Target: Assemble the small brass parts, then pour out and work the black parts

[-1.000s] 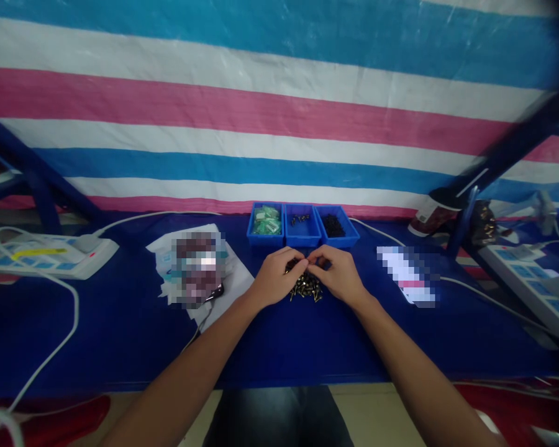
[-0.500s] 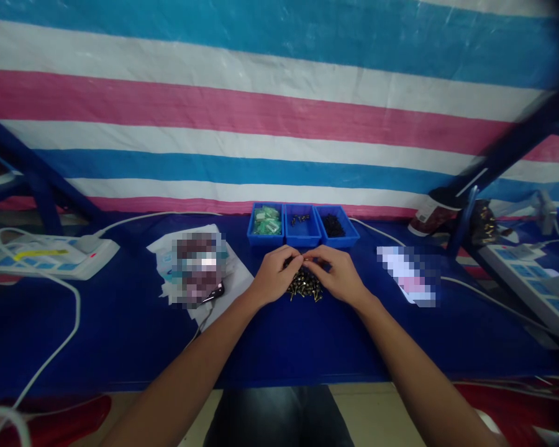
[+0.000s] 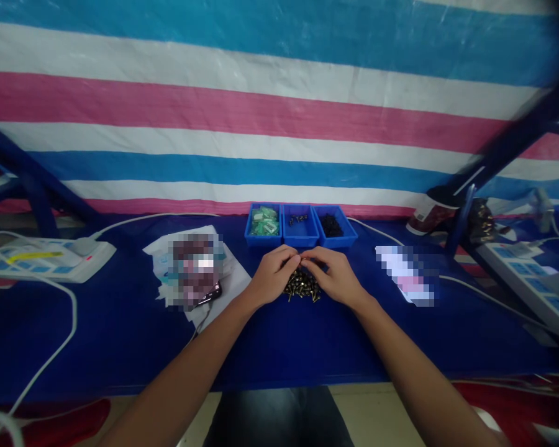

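My left hand (image 3: 274,274) and my right hand (image 3: 336,274) meet at the fingertips over a heap of small brass-coloured screw-like pieces (image 3: 302,288). Both are closed in a pinch, thumbs against fingers. Whatever sits between the fingertips is too small and too covered to make out. Just beyond the hands stand three blue bins side by side. Green-and-white packets (image 3: 264,222) fill the left one, a few small metal pieces (image 3: 299,219) lie in the middle bin (image 3: 300,234), and small black pieces (image 3: 330,226) are in the right.
Left of the hands lie white papers (image 3: 235,273) with a blurred item and a phone edge on top. A lit phone (image 3: 405,273) rests at right. Power strips (image 3: 88,261) with white cables flank the blue table (image 3: 307,347). A cup (image 3: 431,211) stands at the back right.
The view has shifted very slightly. Both hands stay pinched together over the heap, with only small finger movement.
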`<state>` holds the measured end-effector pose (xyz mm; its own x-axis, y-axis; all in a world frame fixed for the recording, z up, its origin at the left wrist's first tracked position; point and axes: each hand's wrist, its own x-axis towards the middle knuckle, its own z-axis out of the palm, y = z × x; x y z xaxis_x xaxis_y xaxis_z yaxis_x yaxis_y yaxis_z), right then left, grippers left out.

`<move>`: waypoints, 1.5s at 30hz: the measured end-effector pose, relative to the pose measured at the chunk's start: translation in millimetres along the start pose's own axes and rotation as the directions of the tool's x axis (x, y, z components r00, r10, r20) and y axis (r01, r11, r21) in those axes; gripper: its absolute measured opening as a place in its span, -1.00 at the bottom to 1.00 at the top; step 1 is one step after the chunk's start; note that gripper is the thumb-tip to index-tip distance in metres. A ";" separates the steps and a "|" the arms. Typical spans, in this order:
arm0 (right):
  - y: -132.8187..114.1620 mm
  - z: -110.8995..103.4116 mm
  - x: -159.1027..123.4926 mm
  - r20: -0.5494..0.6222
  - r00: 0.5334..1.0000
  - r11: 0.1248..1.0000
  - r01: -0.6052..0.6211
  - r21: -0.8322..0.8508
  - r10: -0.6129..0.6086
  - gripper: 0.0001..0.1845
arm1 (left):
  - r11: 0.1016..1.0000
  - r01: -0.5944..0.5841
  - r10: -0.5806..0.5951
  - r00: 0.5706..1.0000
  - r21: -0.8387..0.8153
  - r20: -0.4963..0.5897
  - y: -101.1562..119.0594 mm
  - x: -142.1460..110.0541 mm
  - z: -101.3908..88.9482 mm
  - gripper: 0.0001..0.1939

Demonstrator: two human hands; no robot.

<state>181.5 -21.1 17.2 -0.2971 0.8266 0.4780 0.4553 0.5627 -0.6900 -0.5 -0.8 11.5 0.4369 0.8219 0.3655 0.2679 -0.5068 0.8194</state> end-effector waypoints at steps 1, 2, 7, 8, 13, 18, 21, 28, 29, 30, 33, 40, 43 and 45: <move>0.0 0.0 -0.1 -0.002 1.000 1.000 0.000 0.001 0.000 -0.81 | 1.000 -0.001 0.001 1.000 -0.009 0.001 -0.3 -0.1 0.2 -0.70; -0.1 -0.1 -0.1 -0.006 1.000 1.000 -0.007 0.001 0.007 -0.82 | 1.000 -0.002 0.002 1.000 -0.017 0.001 -0.5 -0.1 0.3 -0.69; -0.7 -1.1 -0.7 -0.021 0.997 0.997 -0.075 -0.006 0.074 -0.85 | 0.999 -0.005 0.005 1.000 -0.033 0.000 0.6 0.2 0.3 -0.69; -0.7 -1.3 -0.8 -0.026 0.996 0.996 -0.084 -0.005 0.084 -0.85 | 0.999 -0.006 0.006 1.000 -0.032 -0.001 1.0 0.3 0.2 -0.69; -1.0 -1.8 -0.3 -0.016 0.998 0.997 -0.066 0.028 0.066 -0.85 | 1.000 0.001 -0.001 1.000 -0.027 -0.005 1.8 0.3 1.0 -0.65; -3.2 -2.9 0.9 0.070 0.983 0.984 -0.171 0.047 0.168 -0.77 | 0.998 0.053 -0.054 0.997 -0.029 -0.047 1.3 -0.9 1.4 -0.57; -1.9 -1.9 0.9 0.150 0.955 0.958 -0.271 0.089 0.256 -0.62 | 0.996 0.093 -0.093 0.990 -0.007 -0.106 0.4 -0.8 0.0 -0.55; 14.0 5.5 2.3 -0.077 0.876 0.846 -0.432 0.311 0.476 -0.54 | 0.973 0.203 -0.177 0.962 0.113 -0.206 -3.9 0.7 -2.2 -0.56; 16.4 4.7 1.9 -0.113 0.865 0.858 -0.453 0.243 0.489 -0.48 | 0.967 0.217 -0.183 0.958 0.136 -0.223 -4.6 0.9 -2.3 -0.58; 18.4 3.1 1.3 -0.132 0.863 0.871 -0.471 0.141 0.488 -0.49 | 0.961 0.226 -0.186 0.954 0.157 -0.237 -5.4 1.1 -2.4 -0.59; 21.2 -3.8 -1.4 -0.109 0.869 0.838 -0.495 -0.229 0.483 -0.70 | 0.953 0.236 -0.183 0.948 0.189 -0.259 -7.9 1.2 -2.1 -0.66; 20.7 -10.7 -5.8 0.108 0.823 0.696 -0.394 -0.600 0.558 -0.72 | 0.953 0.219 -0.168 0.958 0.211 -0.232 -9.8 0.5 -0.6 -0.74; 21.4 -9.7 -7.4 0.187 0.848 0.750 -0.311 -0.583 0.497 -0.83 | 0.952 0.214 -0.166 0.962 0.219 -0.217 -8.9 0.3 -0.1 -0.74; 22.7 -9.3 -8.5 0.202 0.868 0.781 -0.277 -0.560 0.453 -0.83 | 0.953 0.208 -0.163 0.965 0.220 -0.207 -8.8 0.3 0.1 -0.74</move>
<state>202.2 -15.4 2.5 -0.2215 0.9751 -0.0078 0.9080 0.2033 -0.3663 -2.7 3.9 4.4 0.2003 0.9294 0.3101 0.5350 -0.3689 0.7600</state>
